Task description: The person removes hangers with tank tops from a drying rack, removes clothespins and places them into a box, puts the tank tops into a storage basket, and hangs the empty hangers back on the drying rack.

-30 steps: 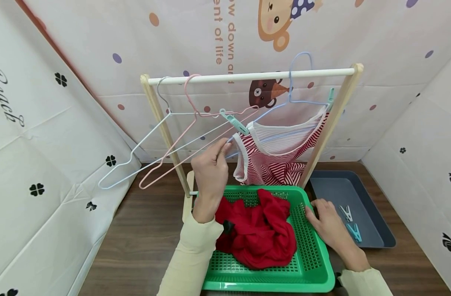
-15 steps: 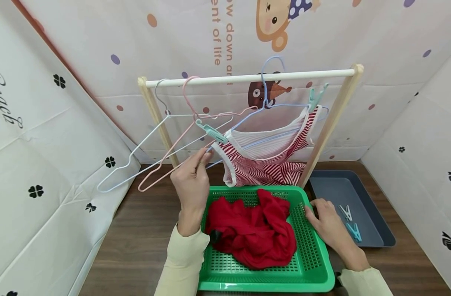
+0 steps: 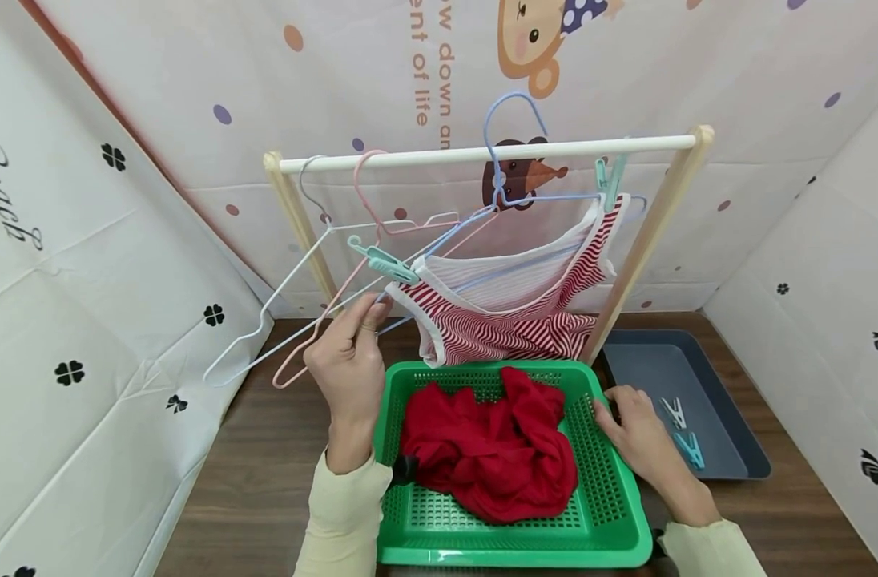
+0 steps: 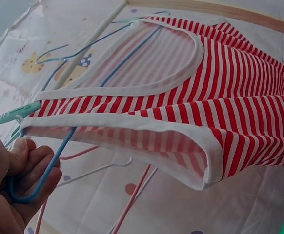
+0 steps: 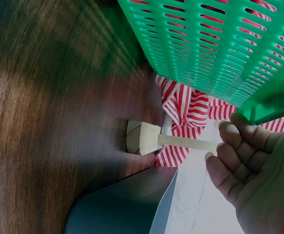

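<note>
My left hand (image 3: 348,357) pinches the left end of a blue wire hanger (image 3: 500,188). The hanger carries a red-and-white striped tank top (image 3: 500,324). One mint clothespin (image 3: 384,260) clips its left strap, another clothespin (image 3: 610,184) its right strap. The hanger's hook rises above the white bar (image 3: 410,160), its stem crossing in front of the bar. In the left wrist view, the hanger's bent end (image 4: 22,197) lies against my fingers. My right hand (image 3: 644,437) holds the right rim of a green basket (image 3: 626,497), thumb inside the rim and fingers outside.
Crumpled red cloth (image 3: 493,457) lies in the basket. A white hanger (image 3: 266,308) and a pink hanger (image 3: 360,180) hang at the bar's left. Right of the wooden stand post (image 3: 644,248) lies a grey tray (image 3: 648,353) with a white clothespin (image 3: 674,413) and a blue clothespin (image 3: 690,450).
My left hand has drawn the blue hanger and tank top leftward along the bar and toward me. The hook now stands higher than half a second ago. My right hand has stayed put.
</note>
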A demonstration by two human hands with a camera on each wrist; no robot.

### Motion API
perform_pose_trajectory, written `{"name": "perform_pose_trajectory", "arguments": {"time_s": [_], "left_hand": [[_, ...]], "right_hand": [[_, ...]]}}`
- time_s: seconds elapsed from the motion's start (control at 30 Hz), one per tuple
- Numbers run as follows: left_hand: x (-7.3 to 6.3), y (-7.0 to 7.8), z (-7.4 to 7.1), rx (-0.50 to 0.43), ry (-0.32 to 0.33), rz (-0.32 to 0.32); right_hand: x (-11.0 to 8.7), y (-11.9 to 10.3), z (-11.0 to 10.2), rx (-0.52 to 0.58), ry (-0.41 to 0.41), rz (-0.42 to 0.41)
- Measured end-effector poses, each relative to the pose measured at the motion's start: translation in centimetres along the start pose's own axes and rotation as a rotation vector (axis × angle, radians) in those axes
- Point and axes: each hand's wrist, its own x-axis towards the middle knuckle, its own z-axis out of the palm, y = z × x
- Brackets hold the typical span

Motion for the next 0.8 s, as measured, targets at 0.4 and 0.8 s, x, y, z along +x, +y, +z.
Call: {"name": "perform_pose_trajectory", "arguments": {"time_s": [0.4, 0.8], "left_hand": [[-1.2, -0.9, -1.6, 0.054, -0.016, -0.009], [-3.2, -2.5, -3.5, 0.013, -0.050, -0.077]], "right_hand": [[-0.1, -0.3, -0.1, 0.016, 0.002, 0.002], [0.0, -0.4, -0.2, 0.019, 0.031, -0.023]]}}
